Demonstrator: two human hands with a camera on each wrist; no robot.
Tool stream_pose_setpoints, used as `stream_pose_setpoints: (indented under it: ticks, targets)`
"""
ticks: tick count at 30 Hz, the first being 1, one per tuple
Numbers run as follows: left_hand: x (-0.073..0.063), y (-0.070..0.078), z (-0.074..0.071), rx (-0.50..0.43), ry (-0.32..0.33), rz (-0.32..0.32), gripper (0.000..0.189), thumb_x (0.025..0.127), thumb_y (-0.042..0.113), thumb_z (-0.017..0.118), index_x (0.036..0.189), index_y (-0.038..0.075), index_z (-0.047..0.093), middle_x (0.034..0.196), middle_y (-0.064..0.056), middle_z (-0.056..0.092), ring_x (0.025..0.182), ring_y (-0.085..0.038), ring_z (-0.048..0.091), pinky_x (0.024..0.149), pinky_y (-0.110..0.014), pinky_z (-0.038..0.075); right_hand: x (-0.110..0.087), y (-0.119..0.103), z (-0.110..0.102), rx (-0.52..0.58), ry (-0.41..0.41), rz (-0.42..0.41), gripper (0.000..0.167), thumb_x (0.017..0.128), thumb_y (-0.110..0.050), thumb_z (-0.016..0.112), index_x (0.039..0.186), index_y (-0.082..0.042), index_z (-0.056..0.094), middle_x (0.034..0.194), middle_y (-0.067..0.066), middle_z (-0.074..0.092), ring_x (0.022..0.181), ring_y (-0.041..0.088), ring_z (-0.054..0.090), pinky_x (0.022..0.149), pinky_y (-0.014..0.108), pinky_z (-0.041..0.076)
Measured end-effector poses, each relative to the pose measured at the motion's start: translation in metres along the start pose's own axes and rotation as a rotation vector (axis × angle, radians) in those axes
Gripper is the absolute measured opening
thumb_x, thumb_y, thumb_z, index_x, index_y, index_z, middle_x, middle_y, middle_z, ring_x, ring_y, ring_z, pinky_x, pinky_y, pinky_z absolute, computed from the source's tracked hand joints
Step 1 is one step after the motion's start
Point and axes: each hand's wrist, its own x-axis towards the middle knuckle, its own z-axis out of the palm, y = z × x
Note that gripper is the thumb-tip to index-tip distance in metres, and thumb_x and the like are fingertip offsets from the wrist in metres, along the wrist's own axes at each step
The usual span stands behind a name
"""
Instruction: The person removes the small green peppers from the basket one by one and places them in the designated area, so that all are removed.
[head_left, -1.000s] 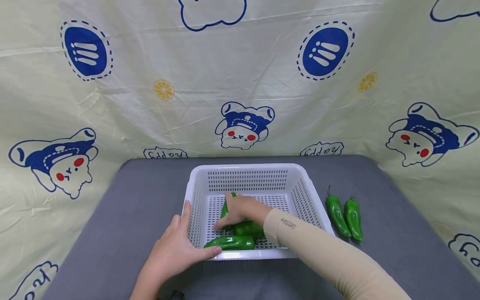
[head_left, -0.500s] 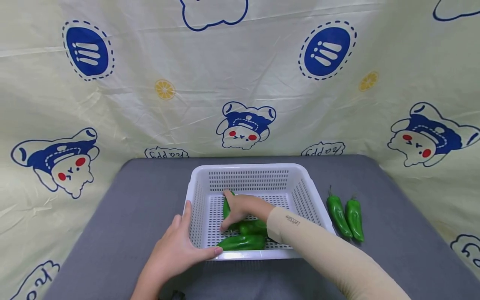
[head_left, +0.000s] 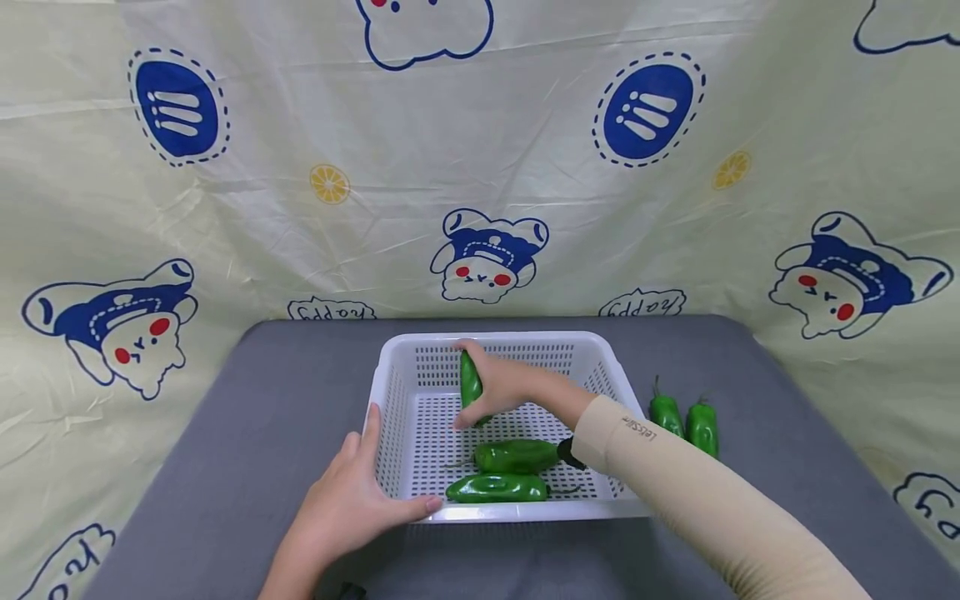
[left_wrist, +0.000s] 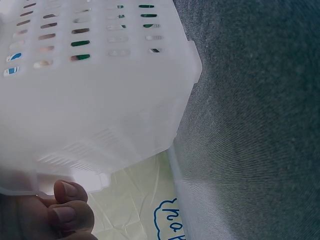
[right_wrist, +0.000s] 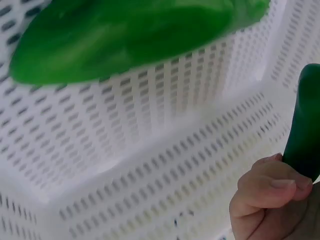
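Presently we find the right hand point(head_left: 501, 385) inside the white perforated plastic basket point(head_left: 613, 385), fingers curled round a glossy green pepper point(head_left: 470, 382) held nearly upright near the far wall, clear of the basket floor. The right wrist view confirms a fingertip point(right_wrist: 270, 189) pressed against the pepper's side. The left hand point(head_left: 352, 500) rests against the basket's near left corner, thumb point(head_left: 420, 505) laid along the front rim, fingers straight against the side wall; it braces rather than clasps.

Two further green peppers point(head_left: 507, 471) lie side by side on the basket floor towards the front. A second pair of green peppers point(head_left: 684, 423) lies on the grey cloth-covered table point(head_left: 225, 433), just right of the basket and partly hidden by its wall.

Risks noted: the pepper's skin looks smooth, and in our judgement the grip sits low on it, so it could pivot or slip out and drop onto the two below. The sleeved forearm point(head_left: 675, 492) crosses the right wall; a careless withdrawal could snag the rim and shift the basket against the bracing hand.
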Motion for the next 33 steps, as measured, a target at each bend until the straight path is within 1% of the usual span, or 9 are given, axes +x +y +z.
stream_pose_setpoints:
  ticks: [3,7,11,16,20,23,27,30,33]
  targets:
    - [0.0,-0.001,0.0,-0.006,0.0,0.001,0.144,0.055,0.08,0.078,0.161,0.024,-0.003,0.127,-0.012,0.049,0.092,-0.017,0.054,0.063,-0.032,0.044,-0.009,0.007,-0.011,0.028,-0.006,-0.012,0.121,0.073,-0.042,0.087,0.158,-0.021,0.004,0.125,0.01,0.051,0.101,0.019,0.058,0.085,0.034,0.053]
    - [0.0,-0.001,0.001,-0.002,0.007,0.005,0.145,0.054,0.08,0.078,0.161,0.024,-0.002,0.128,-0.012,0.049,0.094,-0.018,0.055,0.065,-0.034,0.045,-0.028,0.016,-0.028,0.043,-0.02,-0.015,0.121,0.073,-0.04,0.086,0.157,-0.022,0.001,0.127,0.013,0.05,0.101,0.021,0.058,0.084,0.034,0.053]
    - [-0.001,0.0,0.001,0.006,0.01,0.0,0.145,0.053,0.081,0.078,0.161,0.025,-0.002,0.128,-0.011,0.049,0.096,-0.018,0.055,0.066,-0.034,0.045,-0.052,0.025,-0.045,0.025,-0.016,0.015,0.122,0.073,-0.04,0.086,0.157,-0.026,-0.001,0.123,0.014,0.051,0.098,0.022,0.058,0.079,0.034,0.053]
    - [-0.001,0.001,0.001,0.009,0.012,-0.002,0.145,0.054,0.08,0.078,0.161,0.026,-0.002,0.129,-0.011,0.049,0.098,-0.019,0.055,0.066,-0.034,0.045,-0.081,0.048,-0.062,0.005,0.003,0.062,0.12,0.073,-0.04,0.086,0.156,-0.027,0.001,0.126,0.013,0.052,0.098,0.022,0.06,0.078,0.036,0.055]
    - [-0.001,0.0,0.0,0.009,0.011,-0.003,0.145,0.053,0.082,0.077,0.161,0.026,-0.002,0.13,-0.011,0.048,0.1,-0.019,0.055,0.068,-0.034,0.046,-0.103,0.069,-0.072,0.11,-0.006,0.086,0.12,0.073,-0.032,0.088,0.155,-0.027,0.0,0.128,0.016,0.053,0.098,0.023,0.066,0.074,0.04,0.059]
    - [-0.001,-0.001,0.0,0.015,0.01,-0.002,0.145,0.053,0.082,0.077,0.161,0.025,-0.003,0.13,-0.011,0.049,0.1,-0.019,0.055,0.068,-0.034,0.046,-0.122,0.084,-0.079,0.183,-0.006,0.098,0.122,0.074,-0.029,0.088,0.155,-0.027,-0.003,0.128,0.02,0.054,0.097,0.024,0.067,0.074,0.042,0.059]
    - [0.0,0.001,0.0,0.013,0.011,0.007,0.144,0.054,0.081,0.077,0.161,0.025,-0.002,0.13,-0.011,0.049,0.1,-0.019,0.054,0.068,-0.034,0.045,-0.15,0.106,-0.088,0.125,0.044,0.126,0.124,0.073,-0.032,0.088,0.156,-0.025,-0.004,0.126,0.022,0.052,0.097,0.023,0.063,0.079,0.042,0.055]
    - [0.0,0.002,0.0,0.007,0.009,0.008,0.144,0.054,0.08,0.078,0.161,0.025,-0.002,0.129,-0.011,0.049,0.1,-0.018,0.054,0.068,-0.034,0.045,-0.167,0.125,-0.09,0.077,0.072,0.158,0.125,0.072,-0.034,0.089,0.156,-0.023,-0.003,0.124,0.022,0.045,0.096,0.024,0.057,0.079,0.039,0.052]
    - [-0.001,0.001,0.0,0.008,0.008,0.005,0.144,0.054,0.081,0.078,0.161,0.024,-0.001,0.128,-0.011,0.049,0.099,-0.018,0.054,0.068,-0.034,0.045,-0.181,0.143,-0.089,0.064,0.076,0.192,0.125,0.072,-0.034,0.089,0.156,-0.02,-0.003,0.125,0.025,0.039,0.096,0.026,0.055,0.075,0.038,0.051]
